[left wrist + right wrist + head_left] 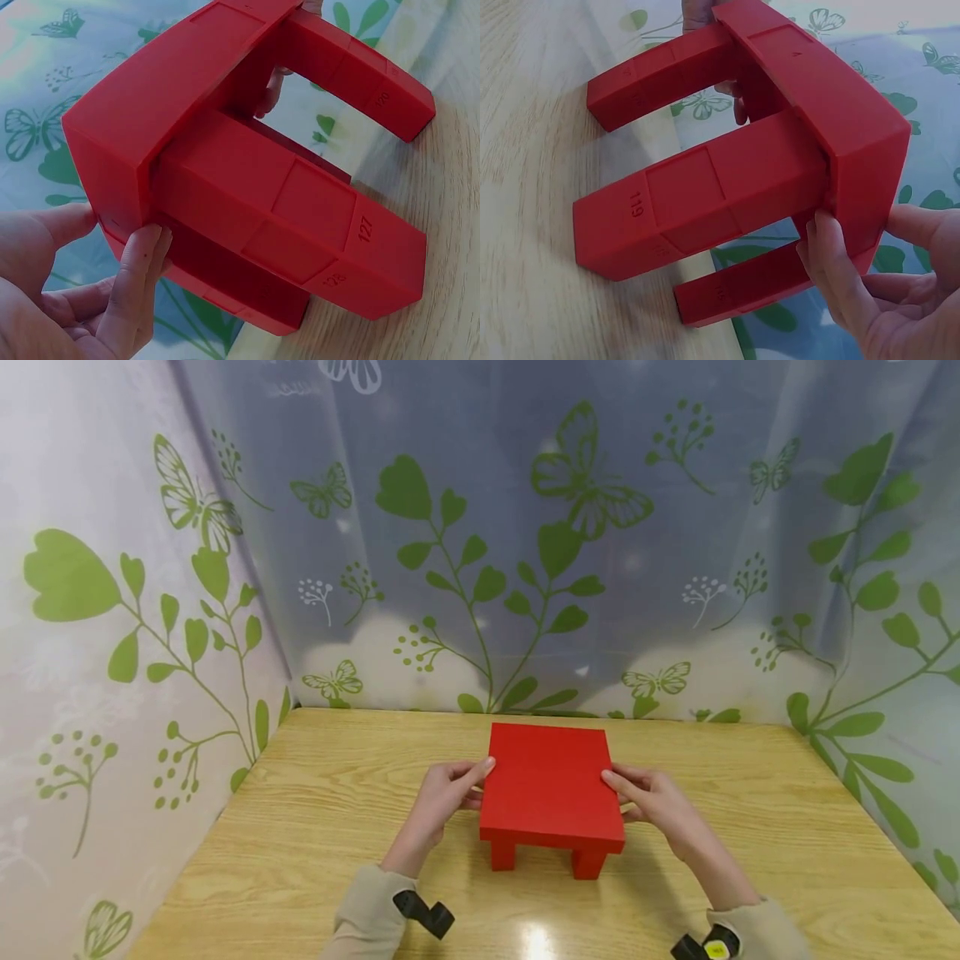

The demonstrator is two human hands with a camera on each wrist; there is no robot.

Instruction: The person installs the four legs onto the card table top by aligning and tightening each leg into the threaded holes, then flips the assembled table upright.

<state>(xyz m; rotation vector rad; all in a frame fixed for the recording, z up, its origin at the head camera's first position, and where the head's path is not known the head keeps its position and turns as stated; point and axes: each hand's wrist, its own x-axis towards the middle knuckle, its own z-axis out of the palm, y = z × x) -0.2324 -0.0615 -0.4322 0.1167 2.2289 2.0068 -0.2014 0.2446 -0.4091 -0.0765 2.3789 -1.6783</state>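
Observation:
A small red stool [551, 781] stands upright, its flat square top facing up and thick block legs below. My left hand [447, 793] grips the left edge of the top, thumb on the upper face and fingers underneath. On the opposite edge, my right hand [660, 802] holds it the same way. In the left wrist view, the near leg [300, 225] bears the raised numbers 127 and 128. Another leg [697, 199] shows 119 in the right wrist view. Whether every leg touches the table cannot be told.
The stool is over a light wood-grain table [337, 768]. Behind it hangs a curtain [465, 635] printed with green leaves and butterflies, which also runs along both sides. Each wrist carries a black strapped device [423, 913].

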